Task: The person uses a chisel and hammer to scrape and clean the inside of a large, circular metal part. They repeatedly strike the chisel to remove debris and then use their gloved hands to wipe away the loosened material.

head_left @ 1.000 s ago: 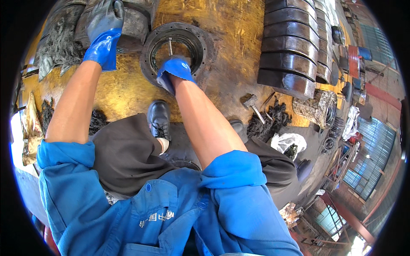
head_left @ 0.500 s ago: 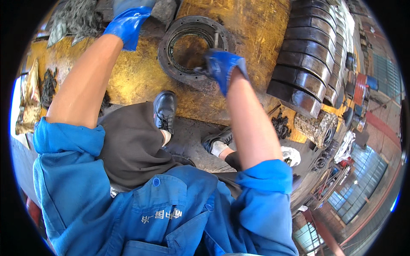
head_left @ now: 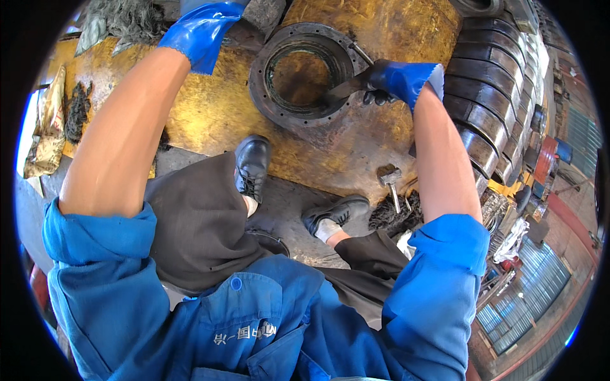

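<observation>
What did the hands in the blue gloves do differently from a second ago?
The right hand moved from the middle of the round metal flange to its right rim, and a flat blade now shows in its grip, reaching onto the ring. The left hand stayed braced up on the yellow machine body.

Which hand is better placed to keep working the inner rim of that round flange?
Right. The right hand already grips a flat-bladed tool whose tip lies on the flange. The left hand is off to the flange's upper left, holding no visible tool.
</observation>
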A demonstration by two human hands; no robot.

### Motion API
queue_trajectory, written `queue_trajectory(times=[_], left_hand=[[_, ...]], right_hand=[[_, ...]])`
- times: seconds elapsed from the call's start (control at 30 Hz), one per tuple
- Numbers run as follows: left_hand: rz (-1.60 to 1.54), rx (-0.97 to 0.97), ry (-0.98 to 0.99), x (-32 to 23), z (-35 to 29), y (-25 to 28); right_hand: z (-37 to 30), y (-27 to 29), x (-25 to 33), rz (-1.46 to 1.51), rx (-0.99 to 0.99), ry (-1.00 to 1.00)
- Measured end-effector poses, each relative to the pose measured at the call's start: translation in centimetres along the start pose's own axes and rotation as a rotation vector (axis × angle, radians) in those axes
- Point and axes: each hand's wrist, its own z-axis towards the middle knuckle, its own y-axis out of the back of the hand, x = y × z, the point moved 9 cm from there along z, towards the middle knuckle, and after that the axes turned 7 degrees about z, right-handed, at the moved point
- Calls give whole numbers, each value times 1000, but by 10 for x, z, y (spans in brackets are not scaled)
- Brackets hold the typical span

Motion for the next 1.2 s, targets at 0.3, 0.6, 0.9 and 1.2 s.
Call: queue_trajectory(times=[0.3,0.6,0.9,1.2], left_hand=[[-92,113,253,10,16,1],[-73,128,294,11,9,-3],[-68,96,253,5,15,1],[-125,74,251,14,17,9]], right_hand=[[115,-79,-77,397,309,54],[80,-91,-79,595,280,99],[64,-74,-68,479,309,49],[59,-65,-50,444,317,66]])
